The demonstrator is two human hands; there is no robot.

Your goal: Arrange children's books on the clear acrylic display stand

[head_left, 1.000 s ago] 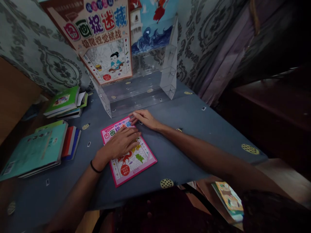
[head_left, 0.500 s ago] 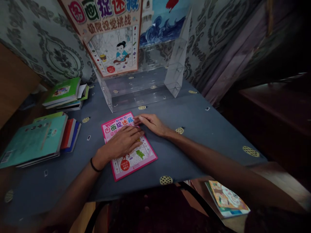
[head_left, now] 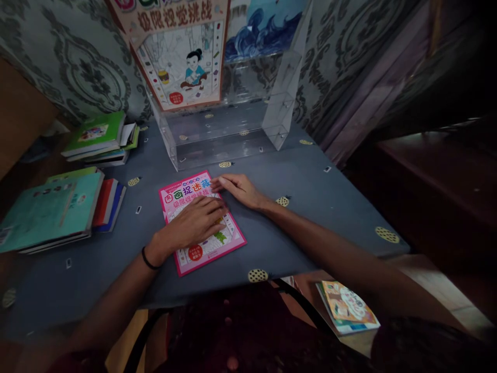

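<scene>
A pink-bordered picture book [head_left: 212, 250] lies flat and closed on the table, its cover facing up. Across the middle of that cover rests my left hand [head_left: 198, 220], palm down, with the fingers stretched toward the right edge. My right hand [head_left: 238, 189] is at the book's upper right edge, its fingertips over the corner and its fingers extended. Neither hand grips anything. Part of the cover's drawing and lettering is hidden under my left hand.
Behind the book stands a clear acrylic rack [head_left: 221, 153] holding a large orange-bordered book [head_left: 178, 57] and a blue wave-pattern book [head_left: 264, 31]. Stacked at left are a green book [head_left: 97, 134] and a teal book [head_left: 50, 207]. More books [head_left: 349, 305] lie below the table's front edge.
The camera view has shifted slightly, so everything sits a little higher and further left. Both hands keep nearly the same places on the book.
</scene>
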